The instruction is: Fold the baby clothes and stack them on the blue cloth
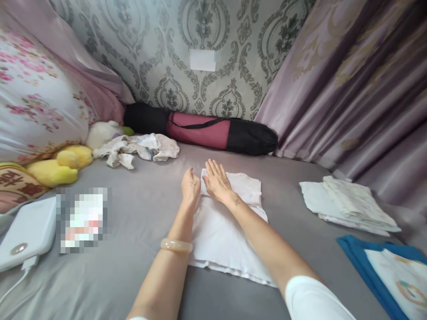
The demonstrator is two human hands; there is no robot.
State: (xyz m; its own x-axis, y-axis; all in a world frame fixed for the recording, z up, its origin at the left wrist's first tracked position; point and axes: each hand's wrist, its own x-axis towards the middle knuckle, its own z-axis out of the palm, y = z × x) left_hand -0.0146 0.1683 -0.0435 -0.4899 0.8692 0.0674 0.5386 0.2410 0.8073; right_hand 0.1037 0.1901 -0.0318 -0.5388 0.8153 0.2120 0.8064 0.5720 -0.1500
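A white folded garment (230, 231) lies flat on the grey bed sheet (133, 249) in front of me. My right hand (216, 181) rests palm down on its far part, fingers stretched out. My left hand (191, 184) sits at the garment's left edge with its fingers curled under, seemingly gripping the cloth there. A pale bangle (176, 246) circles my left wrist.
A stack of folded white clothes (350, 204) lies at the right, a blue cloth (363, 262) near the right corner. A crumpled pile of clothes (140, 149), plush toys (63, 164), a floral pillow (36, 102) and a white device (26, 231) are at the left. A black-and-maroon bag (207, 129) lies along the wall.
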